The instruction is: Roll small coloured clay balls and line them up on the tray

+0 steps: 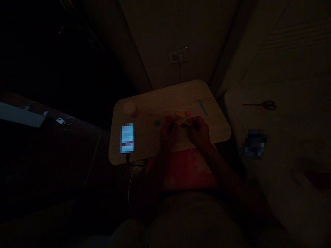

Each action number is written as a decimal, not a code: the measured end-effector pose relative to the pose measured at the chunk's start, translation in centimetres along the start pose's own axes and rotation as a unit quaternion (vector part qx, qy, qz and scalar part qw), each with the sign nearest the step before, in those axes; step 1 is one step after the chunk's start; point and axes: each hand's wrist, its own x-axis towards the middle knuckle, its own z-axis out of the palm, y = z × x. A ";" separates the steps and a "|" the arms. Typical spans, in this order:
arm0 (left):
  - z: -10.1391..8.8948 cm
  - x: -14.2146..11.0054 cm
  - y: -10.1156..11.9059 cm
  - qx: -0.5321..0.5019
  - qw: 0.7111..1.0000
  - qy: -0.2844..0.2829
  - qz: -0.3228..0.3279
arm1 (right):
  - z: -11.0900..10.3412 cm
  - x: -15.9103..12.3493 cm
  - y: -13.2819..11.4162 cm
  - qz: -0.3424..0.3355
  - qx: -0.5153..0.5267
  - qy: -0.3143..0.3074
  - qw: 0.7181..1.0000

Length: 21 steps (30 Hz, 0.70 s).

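Very dim light hides most detail. My left hand is over the front of the small wooden table, its fingers curled and lost in shadow. My right hand is beside it, fingers pinched together around something small, dark and pale, that I cannot make out. Close beyond the hands lie a red lump, an orange-yellow lump and a pinkish-red lump. A green lump sits left of my left hand. Farther right is a teal flat strip.
A lidded tub and a lit phone with a cable stand on the table's left side. Scissors lie on the pale surface at right. A plugged wall socket is behind the table. Something red lies below its front edge.
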 end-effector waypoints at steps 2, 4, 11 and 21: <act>-0.2 -0.1 0.3 0.018 0.999 -0.002 0.039 | -0.1 -0.1 -0.2 0.013 0.040 -0.008 0.999; -0.3 -0.3 0.4 0.022 0.997 -0.019 0.077 | -0.2 -0.2 -0.5 0.023 0.076 -0.024 0.997; -0.1 -1.3 0.0 0.027 0.995 -0.022 0.098 | -0.4 -0.5 -1.1 0.046 0.095 -0.095 0.990; 0.0 -0.8 0.8 0.073 0.977 -0.098 0.176 | -0.5 -0.5 -1.4 0.047 0.098 -0.103 0.989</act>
